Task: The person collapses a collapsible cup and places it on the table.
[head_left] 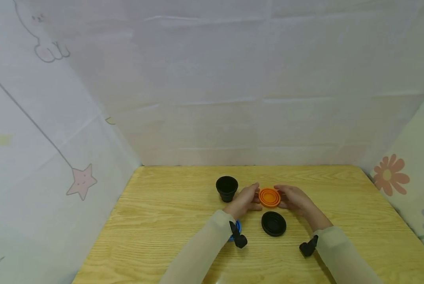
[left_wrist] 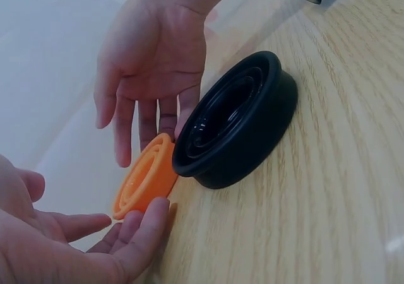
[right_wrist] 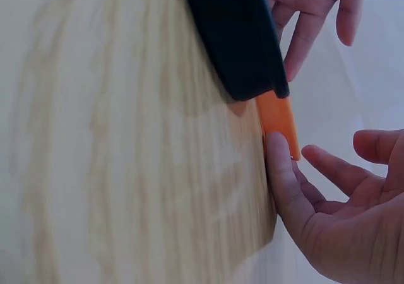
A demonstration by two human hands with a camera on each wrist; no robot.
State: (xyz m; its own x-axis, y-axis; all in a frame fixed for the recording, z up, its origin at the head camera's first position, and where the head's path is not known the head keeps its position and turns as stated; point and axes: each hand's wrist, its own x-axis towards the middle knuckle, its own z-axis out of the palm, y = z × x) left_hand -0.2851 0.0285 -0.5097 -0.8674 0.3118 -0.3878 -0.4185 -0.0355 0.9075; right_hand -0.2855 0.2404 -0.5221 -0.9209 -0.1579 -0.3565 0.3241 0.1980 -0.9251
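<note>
An orange collapsible cup (head_left: 269, 197), folded flat into rings, lies on the table between my two hands. My left hand (head_left: 244, 200) is at its left side, fingers loosely spread and fingertips right at the rim. On the opposite side my right hand (head_left: 297, 199) has its fingers extended, with the tips close to the cup's edge. Neither hand curls round it. Just in front lies a black collapsible cup (head_left: 274, 223), also folded flat; it overlaps the orange one in the left wrist view.
Behind my left hand a black cup (head_left: 227, 189) stands extended upright. A blue ringed cup (head_left: 238, 226) is mostly hidden under my left forearm. The wooden table (head_left: 155, 225) meets a pale cloth (head_left: 205, 118) at its back edge.
</note>
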